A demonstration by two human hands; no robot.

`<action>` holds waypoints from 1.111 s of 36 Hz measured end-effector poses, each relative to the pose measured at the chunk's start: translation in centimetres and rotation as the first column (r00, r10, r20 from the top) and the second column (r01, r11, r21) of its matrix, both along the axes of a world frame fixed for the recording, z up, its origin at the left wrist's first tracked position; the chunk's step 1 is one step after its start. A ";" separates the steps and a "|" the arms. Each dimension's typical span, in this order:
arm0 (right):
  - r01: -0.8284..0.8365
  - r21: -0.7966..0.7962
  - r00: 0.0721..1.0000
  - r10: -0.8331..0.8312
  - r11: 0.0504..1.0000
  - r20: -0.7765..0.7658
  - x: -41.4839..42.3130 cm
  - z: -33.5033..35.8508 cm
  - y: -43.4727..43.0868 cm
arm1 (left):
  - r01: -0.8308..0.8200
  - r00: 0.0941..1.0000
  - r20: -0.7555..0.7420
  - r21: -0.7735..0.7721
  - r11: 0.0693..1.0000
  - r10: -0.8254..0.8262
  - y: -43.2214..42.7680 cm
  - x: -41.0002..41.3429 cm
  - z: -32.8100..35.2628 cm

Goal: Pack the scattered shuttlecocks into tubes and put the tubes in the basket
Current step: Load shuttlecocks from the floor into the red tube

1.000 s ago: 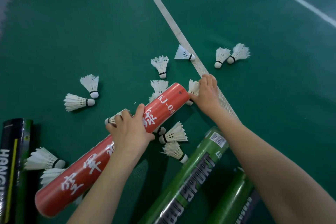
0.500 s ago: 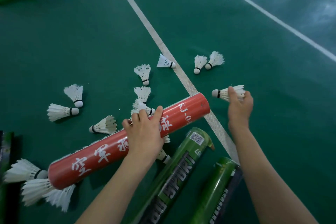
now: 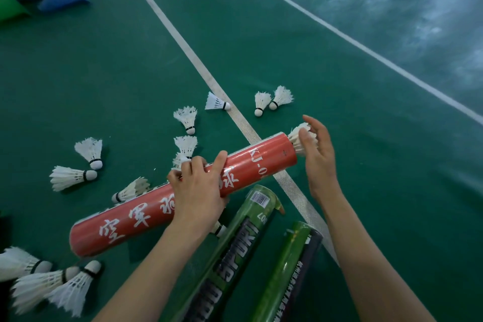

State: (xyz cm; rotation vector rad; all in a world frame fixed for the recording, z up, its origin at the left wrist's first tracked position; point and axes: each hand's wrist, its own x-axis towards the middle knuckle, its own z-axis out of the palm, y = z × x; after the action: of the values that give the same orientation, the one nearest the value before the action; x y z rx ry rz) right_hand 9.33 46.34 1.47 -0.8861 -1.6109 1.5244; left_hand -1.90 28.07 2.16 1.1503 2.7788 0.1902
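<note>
Your left hand wraps its grip round the red tube mid-length above the court floor; your right hand pinches a shuttlecock by its feathers at the tube's mouth (cork end inside), so keep it straight and push gently.

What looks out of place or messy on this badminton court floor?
Loose white feather shuttlecocks lie scattered, unpacked, around the red cardboard tube that the left hand grips. One half-inserted shuttlecock pokes from its mouth, feathers outward, held by the right hand.
</note>
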 end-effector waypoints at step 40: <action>-0.096 -0.014 0.729 0.080 0.995 0.680 -19.9 11.7 -8.4 | 0.299 0.941 0.155 0.033 0.954 -0.300 -5.5 -19.9 8.9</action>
State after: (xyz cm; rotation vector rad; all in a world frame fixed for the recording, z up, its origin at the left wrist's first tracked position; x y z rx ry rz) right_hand -10.61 37.96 13.21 -1.4985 -2.2032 1.2983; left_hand -21.81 22.55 11.02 1.4715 2.4311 0.2494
